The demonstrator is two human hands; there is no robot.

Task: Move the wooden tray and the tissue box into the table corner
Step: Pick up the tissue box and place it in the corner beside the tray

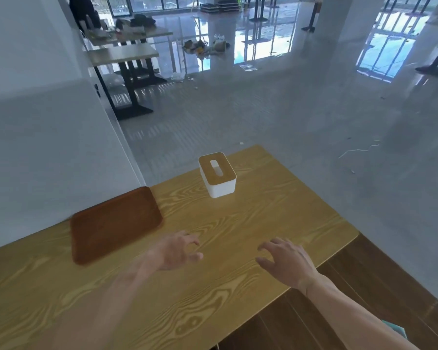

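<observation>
A dark brown wooden tray (pixel 114 224) lies flat on the yellow wood-grain table (pixel 263 223), at its left side against the white wall. A white tissue box (pixel 218 175) with a wooden lid and an oval slot stands near the table's far edge, to the right of the tray. My left hand (pixel 175 251) hovers over the table just right of the tray's near corner, blurred, fingers curled and apart, holding nothing. My right hand (pixel 286 260) hovers further right, fingers spread, palm down, empty. Both hands are well short of the tissue box.
A white wall (pixel 48 137) borders the table on the left. The table's right edge drops to dark wood flooring (pixel 379 294); grey glossy floor lies beyond the far edge. Other tables (pixel 123 54) with clutter stand far back.
</observation>
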